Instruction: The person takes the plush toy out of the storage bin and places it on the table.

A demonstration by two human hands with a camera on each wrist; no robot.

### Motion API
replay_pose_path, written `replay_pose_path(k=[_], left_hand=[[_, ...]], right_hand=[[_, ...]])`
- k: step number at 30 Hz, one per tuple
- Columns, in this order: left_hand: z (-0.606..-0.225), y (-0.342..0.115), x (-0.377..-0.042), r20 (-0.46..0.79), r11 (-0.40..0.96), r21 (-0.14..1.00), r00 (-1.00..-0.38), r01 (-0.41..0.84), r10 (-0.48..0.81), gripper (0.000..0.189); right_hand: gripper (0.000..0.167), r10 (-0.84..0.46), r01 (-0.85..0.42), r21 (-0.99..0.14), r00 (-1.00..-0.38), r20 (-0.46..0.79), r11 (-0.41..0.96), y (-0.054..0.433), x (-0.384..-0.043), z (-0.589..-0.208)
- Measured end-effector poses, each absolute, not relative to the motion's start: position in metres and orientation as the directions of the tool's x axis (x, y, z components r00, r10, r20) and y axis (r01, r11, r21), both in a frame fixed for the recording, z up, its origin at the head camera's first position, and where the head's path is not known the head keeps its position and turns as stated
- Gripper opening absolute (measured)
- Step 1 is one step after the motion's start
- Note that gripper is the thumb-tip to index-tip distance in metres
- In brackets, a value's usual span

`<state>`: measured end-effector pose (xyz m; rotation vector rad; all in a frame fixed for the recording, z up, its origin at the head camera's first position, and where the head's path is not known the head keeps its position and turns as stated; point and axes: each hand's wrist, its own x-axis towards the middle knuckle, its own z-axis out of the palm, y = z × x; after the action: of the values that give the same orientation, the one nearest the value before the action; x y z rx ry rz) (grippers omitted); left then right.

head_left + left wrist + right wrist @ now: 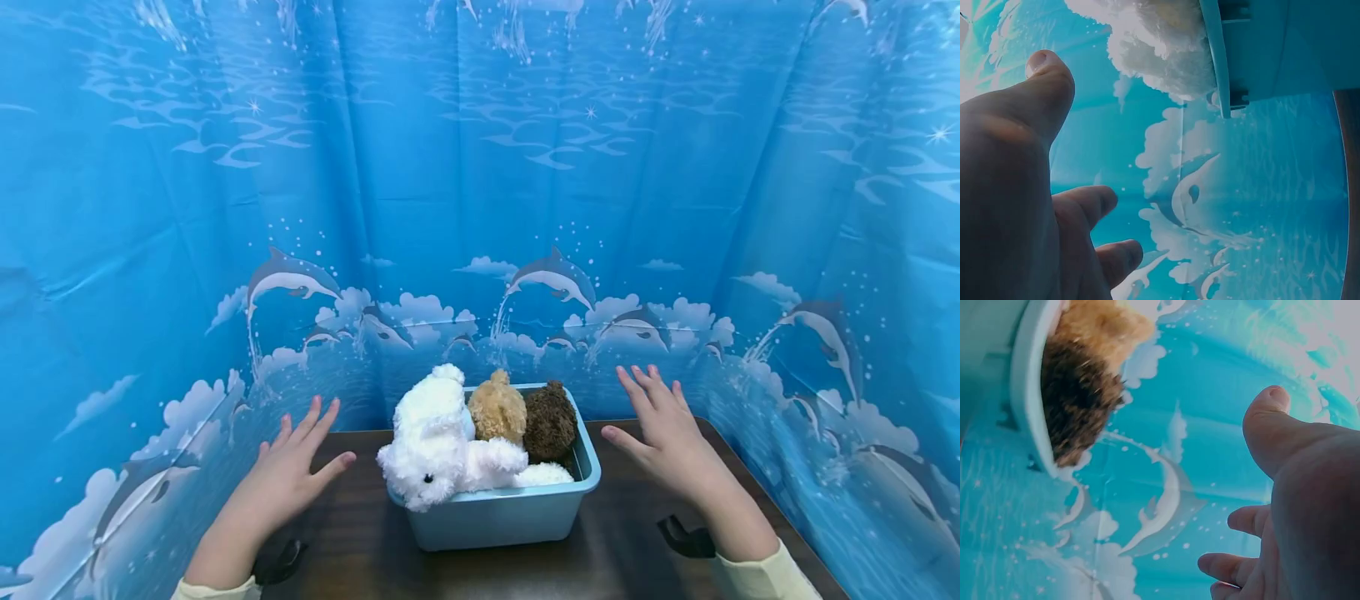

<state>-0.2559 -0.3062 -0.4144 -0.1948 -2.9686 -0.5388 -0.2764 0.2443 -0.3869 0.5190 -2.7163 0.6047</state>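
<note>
A light blue plastic bin point(498, 518) stands on the dark table, filled with plush toys. The white plush toy point(427, 437) lies at its left and hangs over the front rim, a black eye showing. Behind it sit a tan plush toy point(498, 408) and a dark brown plush toy point(551, 425). Left of the bin, my left hand point(288, 467) is held in the air with fingers spread, touching nothing. My right hand point(667, 437) hovers on the other side, fingers extended and apart from the bin. Both wrist views show the bin's rim and plush fur beyond the thumbs.
The dark brown wooden table point(622, 550) extends under the bin. Blue curtains point(480, 208) printed with dolphins and clouds surround it at the back and both sides. A black strap point(684, 537) sits at the right wrist, another black strap point(279, 562) at the left.
</note>
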Motion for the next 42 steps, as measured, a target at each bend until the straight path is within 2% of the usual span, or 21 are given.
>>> replay_pose_path(k=[14, 20, 27, 30, 33, 39, 42], left_hand=[[-0.426, -0.301, -0.257, 0.143, 0.921, 0.349, -0.981, 0.173, 0.13, 0.099], [-0.426, -0.301, -0.259, 0.156, 0.893, 0.395, -0.974, 0.216, 0.167, 0.095], [-0.438, -0.289, -0.262, 0.134, 0.806, 0.532, -0.966, 0.258, 0.221, 0.089], [-0.443, -0.283, -0.262, 0.07, 0.759, 0.597, -0.959, 0.26, 0.274, 0.097], [-0.449, -0.279, -0.263, 0.014, 0.718, 0.645, -0.943, 0.262, 0.331, 0.111], [-0.459, -0.272, -0.267, 0.039, 0.655, 0.696, -0.927, 0.293, 0.373, 0.129], [-0.462, -0.267, -0.269, 0.046, 0.647, 0.703, -0.928, 0.293, 0.37, 0.133]], right_hand=[[0.095, -0.332, -0.481, -0.32, -0.844, 0.422, 0.816, 0.222, -0.252, -0.375], [0.093, -0.371, -0.541, -0.345, -0.812, 0.45, 0.767, 0.198, -0.255, -0.365], [0.085, -0.38, -0.56, -0.515, -0.825, 0.419, 0.649, 0.148, -0.251, -0.365], [0.082, -0.389, -0.574, -0.584, -0.818, 0.423, 0.574, 0.122, -0.243, -0.368], [0.083, -0.429, -0.611, -0.607, -0.791, 0.437, 0.508, 0.1, -0.236, -0.373], [0.098, -0.514, -0.704, -0.555, -0.707, 0.486, 0.443, 0.07, -0.239, -0.387], [0.104, -0.528, -0.71, -0.556, -0.699, 0.482, 0.431, 0.062, -0.246, -0.395]])
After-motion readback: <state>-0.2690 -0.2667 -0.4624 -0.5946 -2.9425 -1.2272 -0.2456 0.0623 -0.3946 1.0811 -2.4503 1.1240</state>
